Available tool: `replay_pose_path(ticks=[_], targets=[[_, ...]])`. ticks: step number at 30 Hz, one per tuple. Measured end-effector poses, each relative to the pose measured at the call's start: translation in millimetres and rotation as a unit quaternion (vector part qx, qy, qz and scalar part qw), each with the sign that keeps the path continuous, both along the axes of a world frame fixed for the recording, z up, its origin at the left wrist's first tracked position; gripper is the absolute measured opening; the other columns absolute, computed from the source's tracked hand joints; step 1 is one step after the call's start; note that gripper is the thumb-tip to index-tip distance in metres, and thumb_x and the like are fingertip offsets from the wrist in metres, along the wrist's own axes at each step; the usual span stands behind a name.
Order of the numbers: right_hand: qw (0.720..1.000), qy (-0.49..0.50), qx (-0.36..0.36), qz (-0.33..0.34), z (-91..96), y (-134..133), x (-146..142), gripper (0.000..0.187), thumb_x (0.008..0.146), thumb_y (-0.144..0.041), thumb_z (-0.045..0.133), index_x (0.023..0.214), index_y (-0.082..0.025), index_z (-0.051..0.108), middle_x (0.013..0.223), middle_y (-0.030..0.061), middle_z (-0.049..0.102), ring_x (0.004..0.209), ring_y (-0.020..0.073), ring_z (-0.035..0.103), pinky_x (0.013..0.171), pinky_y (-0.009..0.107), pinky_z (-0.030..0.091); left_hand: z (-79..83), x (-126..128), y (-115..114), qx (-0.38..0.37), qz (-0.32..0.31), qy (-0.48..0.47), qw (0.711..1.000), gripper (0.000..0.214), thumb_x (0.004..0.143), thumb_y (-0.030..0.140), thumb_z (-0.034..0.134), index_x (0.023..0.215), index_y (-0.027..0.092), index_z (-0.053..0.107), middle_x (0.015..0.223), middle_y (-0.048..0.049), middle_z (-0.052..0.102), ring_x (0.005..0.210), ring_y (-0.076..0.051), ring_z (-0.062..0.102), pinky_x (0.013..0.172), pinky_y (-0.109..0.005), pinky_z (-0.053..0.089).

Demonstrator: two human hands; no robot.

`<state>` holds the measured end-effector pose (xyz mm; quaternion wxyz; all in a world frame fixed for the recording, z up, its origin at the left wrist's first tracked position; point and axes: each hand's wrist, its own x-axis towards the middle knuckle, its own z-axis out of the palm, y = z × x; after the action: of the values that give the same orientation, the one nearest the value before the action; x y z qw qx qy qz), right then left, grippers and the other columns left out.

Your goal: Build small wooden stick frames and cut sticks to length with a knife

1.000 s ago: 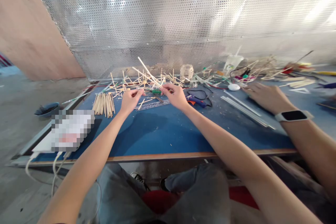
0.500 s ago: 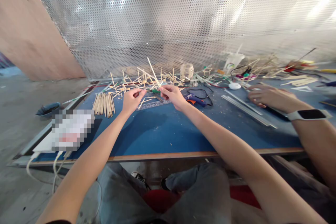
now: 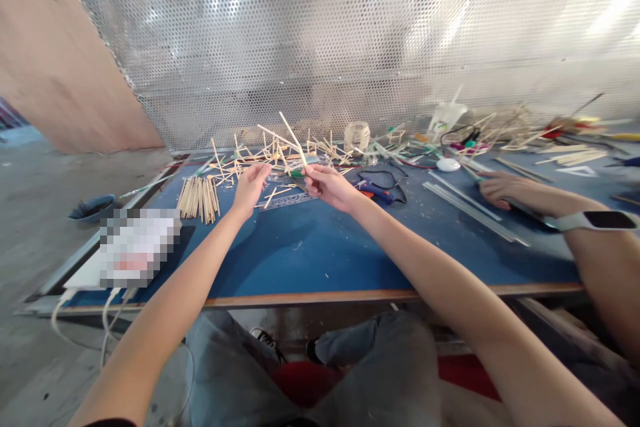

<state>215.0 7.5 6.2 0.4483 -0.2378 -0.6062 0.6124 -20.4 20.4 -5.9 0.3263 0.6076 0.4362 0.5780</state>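
Note:
Slim wooden sticks (image 3: 293,137), joined at an angle, are pinched at their lower end by my right hand (image 3: 330,185). They point up and to the left above the table. My left hand (image 3: 251,188) is raised to their left, its thumb and fingertips drawn together; whatever is between them is too small to make out. Behind both hands lie stick frames (image 3: 233,163), partly overlapping the held sticks in view. Below and between the hands rests a clear patterned ruler (image 3: 287,201) with short stick pieces on it. A bundle of sticks (image 3: 199,200) lies left of my left hand.
A blue glue gun (image 3: 377,192) with a black cord lies right of my right hand. Clear glue rods (image 3: 473,213) lie farther right, near a co-worker's hand (image 3: 520,190). A white box (image 3: 85,270) with cables occupies the left corner. A perforated metal panel (image 3: 300,47) stands behind.
My left hand has moved slightly left and up, away from my right hand. The held sticks have shifted slightly. The co-worker's hand has moved a little right.

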Motion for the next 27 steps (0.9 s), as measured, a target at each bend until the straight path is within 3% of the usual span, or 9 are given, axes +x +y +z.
replay_pose_path(ticks=[5,8,13,20,27], targets=[[0.998,-0.004,-0.006,0.059,2.7,-5.0,2.0,0.032,0.086,-0.047,0.072,0.089,-0.022,0.053,0.072,-0.0056,0.045,0.058,0.01,0.038,0.056,0.027,0.031,-0.4,5.3,-6.9,-0.017,-0.129,-0.043,0.991,0.041,0.087,0.056,0.071,0.111,0.023,0.075,0.12,-0.0081,0.072,0.095,-0.018,0.065,0.077,-0.028,0.048],[0.997,-0.005,-0.006,0.078,2.3,-5.7,2.5,0.031,0.087,-0.047,0.072,0.089,-0.022,0.053,0.071,-0.006,0.041,0.059,0.0104,0.037,0.057,0.028,0.032,0.5,7.0,-10.1,0.0,-0.169,-0.057,0.984,0.044,0.087,0.054,0.071,0.119,0.024,0.073,0.127,-0.0089,0.07,0.105,-0.02,0.064,0.083,-0.029,0.048],[0.993,-0.027,-0.006,0.116,0.9,-7.5,2.5,0.032,0.085,-0.046,0.076,0.09,-0.02,0.057,0.071,-0.0056,0.045,0.06,0.0098,0.038,0.057,0.027,0.032,0.6,8.0,-9.9,0.011,-0.182,-0.049,0.982,0.038,0.081,0.046,0.08,0.111,0.023,0.076,0.12,-0.0072,0.073,0.101,-0.018,0.064,0.086,-0.03,0.047],[0.986,-0.062,0.01,0.153,-1.2,-12.6,-4.7,0.038,0.084,-0.052,0.077,0.089,-0.018,0.061,0.07,-0.0049,0.047,0.061,0.0099,0.04,0.057,0.026,0.032,-1.3,10.5,-11.6,0.001,-0.193,-0.074,0.979,0.033,0.071,0.041,0.089,0.095,0.021,0.079,0.094,-0.0031,0.074,0.088,-0.016,0.065,0.083,-0.031,0.049],[0.98,-0.095,0.032,0.171,-4.8,-10.7,-6.2,0.043,0.084,-0.059,0.075,0.088,-0.018,0.061,0.068,-0.0042,0.048,0.061,0.0105,0.04,0.057,0.026,0.031,4.0,11.2,-19.3,0.025,-0.234,-0.069,0.969,0.017,0.075,0.033,0.088,0.086,0.022,0.081,0.091,-0.0018,0.072,0.082,-0.013,0.064,0.077,-0.028,0.049]])
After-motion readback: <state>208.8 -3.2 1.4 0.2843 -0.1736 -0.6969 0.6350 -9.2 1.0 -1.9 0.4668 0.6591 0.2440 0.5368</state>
